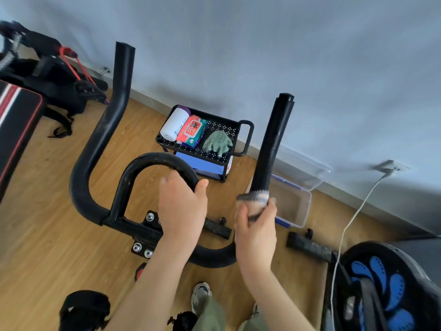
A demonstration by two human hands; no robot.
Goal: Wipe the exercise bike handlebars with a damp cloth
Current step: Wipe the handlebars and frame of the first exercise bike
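Grey cloth (254,199) wraps the handlebar (270,149), clasped in the right hand (256,225).

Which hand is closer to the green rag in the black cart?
Left. The left hand grips the middle loop bar just below the cart holding the green rag; the right hand sits lower and farther right.

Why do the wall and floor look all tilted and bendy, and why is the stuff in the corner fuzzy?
Head view: the wide-angle lens curves the baseboard and tilts the room; the gym gear at top left is smeared with blur; soft even light, faint wall shadows, no strong glare.
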